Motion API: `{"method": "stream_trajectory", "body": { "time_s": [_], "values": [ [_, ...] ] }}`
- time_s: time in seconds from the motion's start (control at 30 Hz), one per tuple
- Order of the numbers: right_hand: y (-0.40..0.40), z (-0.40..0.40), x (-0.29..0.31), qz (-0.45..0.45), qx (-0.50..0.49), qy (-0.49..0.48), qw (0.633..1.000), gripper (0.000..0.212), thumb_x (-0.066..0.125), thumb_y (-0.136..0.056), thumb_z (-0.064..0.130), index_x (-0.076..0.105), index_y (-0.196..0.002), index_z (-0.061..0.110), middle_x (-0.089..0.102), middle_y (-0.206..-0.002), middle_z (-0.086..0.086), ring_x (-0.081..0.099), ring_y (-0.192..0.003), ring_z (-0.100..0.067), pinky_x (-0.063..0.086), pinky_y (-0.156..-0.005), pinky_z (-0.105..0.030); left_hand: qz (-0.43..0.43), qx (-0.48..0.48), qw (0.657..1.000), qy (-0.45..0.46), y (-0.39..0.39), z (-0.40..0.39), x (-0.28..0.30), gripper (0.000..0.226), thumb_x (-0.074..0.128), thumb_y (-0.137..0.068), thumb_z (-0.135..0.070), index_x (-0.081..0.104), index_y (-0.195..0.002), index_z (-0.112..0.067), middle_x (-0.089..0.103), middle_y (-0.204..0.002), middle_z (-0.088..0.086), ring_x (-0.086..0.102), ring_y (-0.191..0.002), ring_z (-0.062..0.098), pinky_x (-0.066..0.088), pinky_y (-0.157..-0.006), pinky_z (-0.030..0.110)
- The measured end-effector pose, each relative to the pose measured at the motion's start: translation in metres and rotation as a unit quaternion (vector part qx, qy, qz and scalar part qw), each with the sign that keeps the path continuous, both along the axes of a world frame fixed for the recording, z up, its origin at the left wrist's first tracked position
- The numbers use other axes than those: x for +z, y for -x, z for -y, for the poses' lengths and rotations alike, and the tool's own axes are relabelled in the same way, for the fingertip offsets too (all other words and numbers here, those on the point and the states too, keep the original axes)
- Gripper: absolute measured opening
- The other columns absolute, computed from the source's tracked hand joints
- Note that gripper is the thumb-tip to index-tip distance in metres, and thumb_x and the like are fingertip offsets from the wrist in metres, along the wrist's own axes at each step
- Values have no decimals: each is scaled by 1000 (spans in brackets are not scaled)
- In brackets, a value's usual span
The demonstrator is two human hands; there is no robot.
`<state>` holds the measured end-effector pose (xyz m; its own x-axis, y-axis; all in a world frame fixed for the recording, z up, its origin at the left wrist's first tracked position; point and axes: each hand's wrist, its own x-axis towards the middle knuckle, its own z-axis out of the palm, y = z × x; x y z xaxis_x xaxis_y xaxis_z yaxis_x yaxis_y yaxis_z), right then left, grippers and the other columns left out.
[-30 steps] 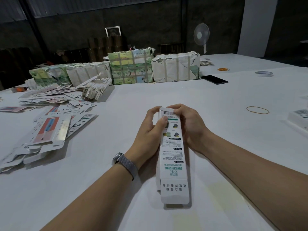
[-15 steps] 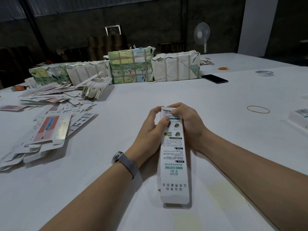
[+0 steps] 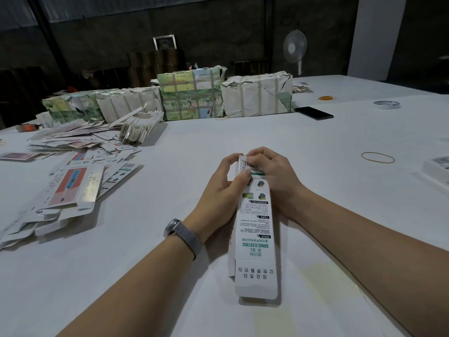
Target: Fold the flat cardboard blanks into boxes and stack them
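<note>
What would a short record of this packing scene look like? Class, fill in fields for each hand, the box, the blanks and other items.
left hand: grips the far end of the box, thumb on its top face
right hand: curled round the same end
box: long, white, printed, near flap open
flat blanks: loose pile on the left
wrapped bundles: row at the back
rubber band: right, on the table
phone: beside the bundles

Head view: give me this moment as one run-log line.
stage: closing far end flap | box: on table, near flap open | left hand: grips box | right hand: grips box | flat blanks: left
</note>
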<state>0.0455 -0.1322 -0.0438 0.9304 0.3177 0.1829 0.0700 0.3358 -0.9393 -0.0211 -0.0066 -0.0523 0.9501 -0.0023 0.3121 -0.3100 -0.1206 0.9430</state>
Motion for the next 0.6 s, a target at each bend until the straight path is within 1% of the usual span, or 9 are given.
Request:
{"method": "stream_trajectory", "body": {
  "time_s": [0.07, 0.17, 0.3, 0.37, 0.47, 0.6],
  "values": [
    [0, -1, 0, -1, -1, 6, 1000, 26, 59, -93, 5, 66, -71, 17, 66, -67, -4, 61, -57, -19, 53, -57, -30, -4, 6, 1000, -8, 0, 0, 1, 25, 52, -105, -23, 47, -127, -34, 77, -82, -2, 73, -70, 17, 59, -63, 30],
    [0, -1, 1, 0, -1, 15, 1000, 27, 57, -95, 7, 65, -71, 17, 66, -67, -3, 61, -56, -19, 52, -58, -31, -10, 2, 1000, -8, 2, 0, 3, 29, 51, -105, -21, 45, -130, -34, 77, -82, -3, 73, -70, 15, 59, -62, 27],
    [2, -1, 3, 1, 5, 20, 1000, 20, 54, -96, 9, 66, -81, 14, 65, -72, -6, 61, -62, -22, 52, -61, -32, -12, 2, 1000, -5, 5, 1, 6, 37, 52, -105, -17, 42, -136, -34, 76, -83, -4, 73, -71, 12, 56, -61, 23],
    [3, -1, 5, -1, 10, 23, 1000, 18, 53, -97, 9, 66, -85, 14, 65, -75, -8, 60, -65, -23, 52, -62, -33, -14, 2, 1000, -11, 6, 1, 7, 43, 53, -104, -17, 39, -139, -37, 76, -90, -2, 74, -74, 15, 57, -63, 26],
    [4, 1, 7, -2, 18, 36, 999, 18, 51, -98, 10, 67, -91, 14, 65, -78, -10, 61, -68, -26, 52, -65, -36, -19, -6, 1000, -19, 7, 0, 8, 48, 55, -103, -18, 36, -140, -41, 75, -106, 8, 75, -81, 21, 61, -70, 33],
    [4, 3, 8, -12, 34, 38, 999, 23, 47, -98, 11, 68, -93, 17, 67, -77, -7, 62, -64, -24, 53, -62, -35, -11, -6, 1000, -24, 7, -1, 7, 48, 55, -103, -18, 37, -141, -42, 74, -111, 10, 75, -82, 21, 59, -72, 34]
  ]
}}
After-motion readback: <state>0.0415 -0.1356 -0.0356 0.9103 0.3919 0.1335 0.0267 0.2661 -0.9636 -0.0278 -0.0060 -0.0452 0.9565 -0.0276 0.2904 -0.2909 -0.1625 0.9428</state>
